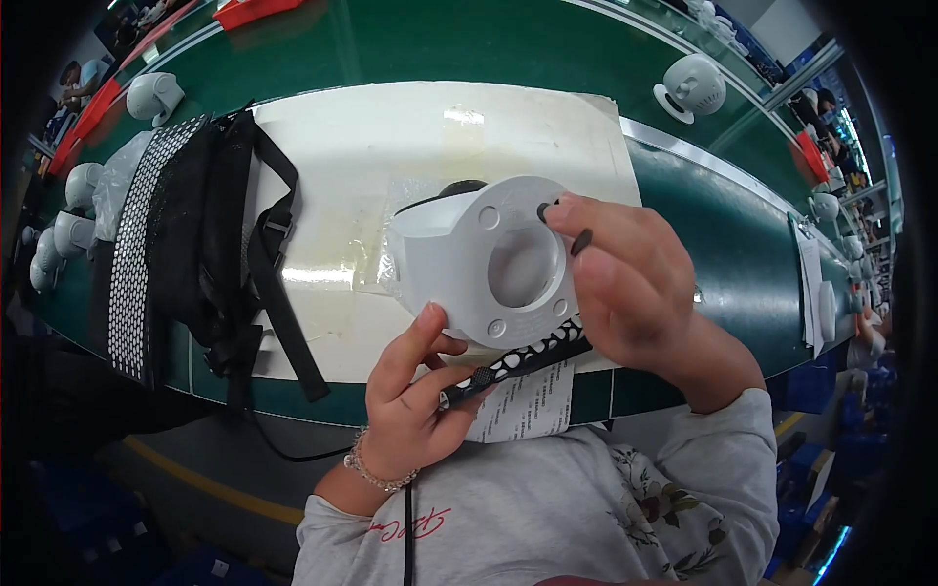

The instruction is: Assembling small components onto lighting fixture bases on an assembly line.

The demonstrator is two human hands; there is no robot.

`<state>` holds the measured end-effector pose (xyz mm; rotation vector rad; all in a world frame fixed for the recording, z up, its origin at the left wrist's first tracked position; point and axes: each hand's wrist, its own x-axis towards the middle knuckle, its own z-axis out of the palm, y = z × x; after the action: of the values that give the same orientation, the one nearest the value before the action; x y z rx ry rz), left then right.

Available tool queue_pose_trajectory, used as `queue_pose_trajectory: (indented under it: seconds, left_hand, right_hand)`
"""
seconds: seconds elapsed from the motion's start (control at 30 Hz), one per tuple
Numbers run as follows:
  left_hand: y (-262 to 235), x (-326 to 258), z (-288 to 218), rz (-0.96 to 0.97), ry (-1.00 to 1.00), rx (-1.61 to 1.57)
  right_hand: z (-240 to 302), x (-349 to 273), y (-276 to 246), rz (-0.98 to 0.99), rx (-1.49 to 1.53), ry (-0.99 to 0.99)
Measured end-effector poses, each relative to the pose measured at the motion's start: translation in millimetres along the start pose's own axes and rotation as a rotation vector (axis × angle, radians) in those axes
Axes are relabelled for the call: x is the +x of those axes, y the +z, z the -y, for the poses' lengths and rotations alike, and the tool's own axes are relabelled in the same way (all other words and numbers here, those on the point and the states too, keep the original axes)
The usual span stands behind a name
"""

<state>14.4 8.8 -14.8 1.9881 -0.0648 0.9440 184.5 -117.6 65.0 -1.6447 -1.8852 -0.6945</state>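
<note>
A white plastic housing (440, 256) is tilted over the mat, its flat base with a round opening facing up. Shallow round recesses show at the corners of the base. My left hand (415, 386) is closed, steadying the housing's lower edge with a finger and gripping a black sheet with white round holes (532, 359). A printed white backing (528, 402) hangs below that sheet. At the base's upper right corner, my right hand (625, 269) pinches small black pads (581, 242). One dark pad lies right by the index fingertip; whether it touches the base I cannot tell.
A cream board (342, 146) with clear tape covers the green bench (391, 49). On the left lie a black bag with straps (220, 244) and a black sheet with white holes (147, 264). White rounded devices (694, 86) stand around. Papers (809, 283) lie at right.
</note>
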Motion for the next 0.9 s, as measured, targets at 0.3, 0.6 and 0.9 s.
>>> queue_pose_trajectory:
  seconds: [0.3, 0.6, 0.9]
  left_hand:
    - [0.7, 1.8, -0.1, -0.009, 0.025, 0.026]
    - [-0.3, 0.9, 1.1, -0.01, 0.003, 0.008]
    - [-0.4, 2.0, 1.0, -0.023, 0.003, -0.003]
  right_hand:
    - [-3.3, 28.4, 8.1, -0.01, 0.439, 0.296]
    - [10.3, 34.6, 4.0, 0.133, 0.084, 0.206]
    - [8.5, 27.9, 21.7, -0.108, 0.513, 0.405]
